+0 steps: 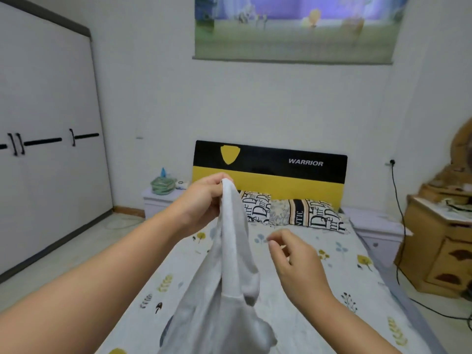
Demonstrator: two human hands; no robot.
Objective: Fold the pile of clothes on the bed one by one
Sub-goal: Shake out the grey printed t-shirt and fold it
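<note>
Left hand (204,200) pinches a grey garment (229,277) aloft over the bed (332,290); right hand (293,261), loosely curled, empty. Step: spreading. Next: catch the opposite edge.

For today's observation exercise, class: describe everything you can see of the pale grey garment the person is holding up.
The pale grey garment looks like soft knit cotton, plain and unprinted. It hangs bunched and unfolded in long vertical folds, with a seam and a rolled, sleeve-like opening partway down. The left hand pinches its top end, lifting it above the bed; its lower part runs out of view. The right hand is beside it, not touching.
</note>
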